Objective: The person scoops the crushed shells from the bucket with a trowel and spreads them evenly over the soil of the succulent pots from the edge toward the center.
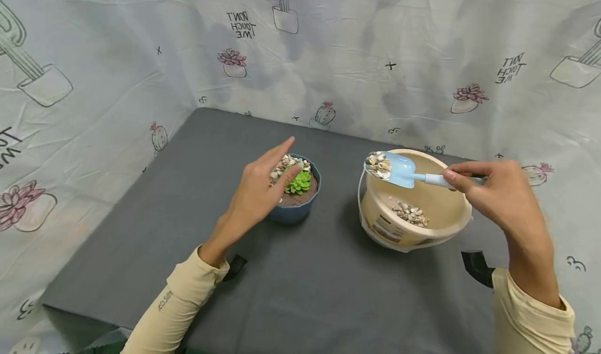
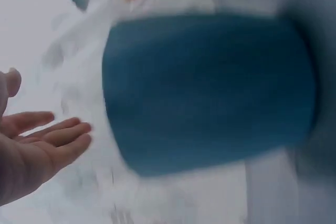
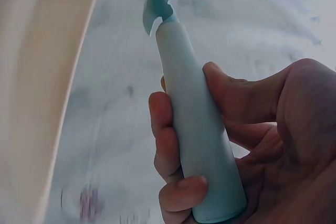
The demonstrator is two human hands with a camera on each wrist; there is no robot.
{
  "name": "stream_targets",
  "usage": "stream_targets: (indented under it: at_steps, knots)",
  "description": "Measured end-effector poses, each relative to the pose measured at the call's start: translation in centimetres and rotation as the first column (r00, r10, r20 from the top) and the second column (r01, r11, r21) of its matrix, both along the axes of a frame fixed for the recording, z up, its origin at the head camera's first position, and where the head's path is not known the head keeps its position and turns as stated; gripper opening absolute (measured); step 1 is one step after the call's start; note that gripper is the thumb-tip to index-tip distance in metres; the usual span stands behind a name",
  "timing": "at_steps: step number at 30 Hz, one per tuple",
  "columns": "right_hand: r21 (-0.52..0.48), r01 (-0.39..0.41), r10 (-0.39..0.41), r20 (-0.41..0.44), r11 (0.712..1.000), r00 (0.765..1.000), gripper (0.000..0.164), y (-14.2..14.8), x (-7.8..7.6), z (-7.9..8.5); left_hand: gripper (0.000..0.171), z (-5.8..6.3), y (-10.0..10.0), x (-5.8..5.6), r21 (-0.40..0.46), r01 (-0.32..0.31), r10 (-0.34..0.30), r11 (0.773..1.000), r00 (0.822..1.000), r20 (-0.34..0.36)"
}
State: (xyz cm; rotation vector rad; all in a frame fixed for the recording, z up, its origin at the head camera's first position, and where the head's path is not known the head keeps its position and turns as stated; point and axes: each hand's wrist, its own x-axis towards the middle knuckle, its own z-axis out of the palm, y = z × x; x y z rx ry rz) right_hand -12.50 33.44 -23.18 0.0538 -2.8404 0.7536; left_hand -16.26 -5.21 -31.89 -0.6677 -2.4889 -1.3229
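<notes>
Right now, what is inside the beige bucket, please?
Small stones lie low inside the beige bucket. What is beneath them is hidden, and the light-blue shovel covers part of the inner wall in the head view.

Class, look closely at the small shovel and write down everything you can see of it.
The small shovel has a light blue, curved blade and a paler, bluish-white handle that narrows toward the blade; both look like smooth plastic. The blade points left in the head view, with pebbles or shells heaped toward its tip. The right hand grips the handle, fingers curled round it. The shovel appears held over the bucket; whether it touches the rim is unclear.
</notes>
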Motion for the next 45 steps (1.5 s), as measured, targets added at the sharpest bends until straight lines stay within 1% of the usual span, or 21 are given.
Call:
stream_targets:
  at_steps: [2, 3, 5, 6, 8, 11, 14, 17, 19, 21, 23, 26, 28, 31, 32, 34, 36, 38, 39, 42, 45]
  knots:
    - [-0.021, -0.042, 0.042, -0.009, 0.999, 0.999, 0.023, -2.0, -0.4, -0.1, 0.071, 0.0, -2.1, -0.4, -0.056, 0.002, 0.005, 0.998, 0.993, 0.116]
    - [-0.02, -0.065, 0.064, -0.011, 0.998, 0.998, 0.022, -3.1, -0.6, -0.2, 0.078, -0.1, -3.1, -0.5, -0.086, 0.014, 0.001, 0.996, 0.985, 0.174]
    - [-0.017, -0.111, 0.111, -0.017, 0.994, 0.994, 0.018, -5.4, -0.9, -0.6, 0.094, -0.4, -4.8, -0.7, -0.136, 0.053, -0.013, 0.989, 0.96, 0.278]
    - [-0.016, -0.139, 0.139, -0.023, 0.99, 0.99, 0.017, -6.6, -1.1, -0.8, 0.099, -0.6, -5.5, -0.8, -0.16, 0.073, -0.019, 0.984, 0.948, 0.318]
    - [-0.021, -0.19, 0.189, -0.026, 0.982, 0.982, 0.014, -8.8, -1.6, -1.3, 0.111, -1.0, -6.5, -0.9, -0.186, 0.101, -0.026, 0.977, 0.929, 0.369]
    - [-0.023, -0.247, 0.246, -0.027, 0.969, 0.969, 0.014, -11.7, -2.3, -2.5, 0.124, -1.8, -7.0, -1.0, -0.21, 0.129, -0.038, 0.969, 0.919, 0.391]
    - [0.001, -0.27, 0.27, -0.05, 0.963, 0.962, 0.014, -14.2, -2.7, -3.9, 0.131, -2.5, -6.8, -1.0, -0.216, 0.144, -0.052, 0.966, 0.923, 0.38]
    - [0.054, -0.265, 0.27, -0.135, 0.963, 0.953, 0.011, -15.7, -2.7, -5.2, 0.131, -2.8, -6.2, -1.1, -0.218, 0.136, -0.047, 0.966, 0.927, 0.371]
    - [0.093, -0.269, 0.283, -0.217, 0.959, 0.934, 0.008, -16.4, -2.7, -6.0, 0.132, -2.9, -5.9, -1.1, -0.226, 0.114, -0.024, 0.967, 0.93, 0.367]
    - [0.122, -0.284, 0.308, -0.309, 0.951, 0.9, 0.008, -17.0, -2.6, -6.5, 0.133, -2.8, -5.8, -1.1, -0.233, 0.087, 0.006, 0.969, 0.927, 0.374]
    - [0.154, -0.305, 0.342, -0.404, 0.94, 0.848, 0.009, -17.3, -2.6, -6.8, 0.133, -2.7, -5.9, -1.1, -0.235, 0.077, 0.019, 0.969, 0.924, 0.382]
    - [0.236, -0.321, 0.398, -0.529, 0.917, 0.75, 0.011, -17.5, -2.6, -7.0, 0.133, -2.7, -5.9, -1.1, -0.23, 0.082, 0.014, 0.97, 0.922, 0.386]
    - [0.3, -0.317, 0.436, -0.584, 0.9, 0.685, 0.012, -17.5, -2.7, -6.9, 0.134, -2.6, -5.9, -1.1, -0.227, 0.093, -0.001, 0.969, 0.926, 0.377]
    - [0.374, -0.295, 0.475, -0.645, 0.879, 0.598, 0.012, -17.5, -2.8, -6.9, 0.135, -2.5, -5.7, -1.1, -0.232, 0.1, -0.008, 0.968, 0.93, 0.369]
    - [0.384, -0.289, 0.479, -0.663, 0.877, 0.575, 0.012, -17.4, -2.8, -7.0, 0.137, -2.5, -5.6, -1.1, -0.235, 0.105, -0.012, 0.966, 0.93, 0.367]
    - [0.385, -0.282, 0.477, -0.696, 0.879, 0.536, 0.013, -17.4, -2.9, -7.0, 0.139, -2.4, -5.3, -1.1, -0.239, 0.11, -0.015, 0.965, 0.93, 0.367]
    - [0.381, -0.273, 0.469, -0.722, 0.883, 0.508, 0.013, -17.3, -2.9, -7.1, 0.14, -2.5, -5.0, -1.1, -0.236, 0.107, -0.012, 0.966, 0.929, 0.37]
    - [0.368, -0.265, 0.454, -0.739, 0.891, 0.497, 0.013, -17.2, -2.8, -7.0, 0.14, -2.7, -4.8, -1.2, -0.231, 0.098, -0.006, 0.968, 0.931, 0.366]
    - [0.36, -0.263, 0.446, -0.742, 0.895, 0.501, 0.013, -17.2, -2.8, -6.9, 0.14, -2.7, -4.8, -1.2, -0.228, 0.093, -0.004, 0.969, 0.932, 0.364]
    - [0.326, -0.254, 0.412, -0.743, 0.911, 0.527, 0.012, -16.7, -2.4, -6.7, 0.14, -3.1, -5.1, -1.5, -0.225, 0.082, 0.006, 0.971, 0.931, 0.364]
    - [0.257, -0.231, 0.344, -0.763, 0.938, 0.547, 0.012, -15.9, -2.1, -6.3, 0.139, -3.1, -5.7, -1.9, -0.235, 0.104, -0.01, 0.966, 0.93, 0.368]
